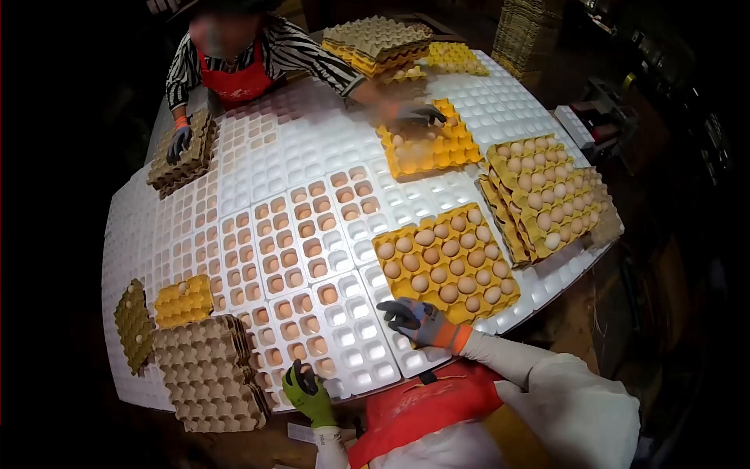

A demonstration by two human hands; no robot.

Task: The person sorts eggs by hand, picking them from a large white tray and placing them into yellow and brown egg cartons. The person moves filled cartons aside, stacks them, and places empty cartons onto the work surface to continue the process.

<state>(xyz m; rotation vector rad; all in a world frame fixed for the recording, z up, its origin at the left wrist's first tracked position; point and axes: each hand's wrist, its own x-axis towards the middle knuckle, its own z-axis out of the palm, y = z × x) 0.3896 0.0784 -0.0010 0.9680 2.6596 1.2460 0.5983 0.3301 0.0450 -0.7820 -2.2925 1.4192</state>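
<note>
Knit-gloved right hand (418,322) beside dimpled yellow tray (474,311) of smooth round eggs (426,237)

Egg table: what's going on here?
Two people work over white trays, many holding eggs. The wearer's right hand is beside a full yellow tray. The left hand is at the white trays' near edge. Opposite, a co-worker's hand reaches over a second yellow tray.

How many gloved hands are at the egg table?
4. The wearer's green-gloved left hand and grey-gloved right hand at the near edge; a co-worker's hand on a brown cardboard tray stack, and the co-worker's other hand over a yellow egg tray.
</note>
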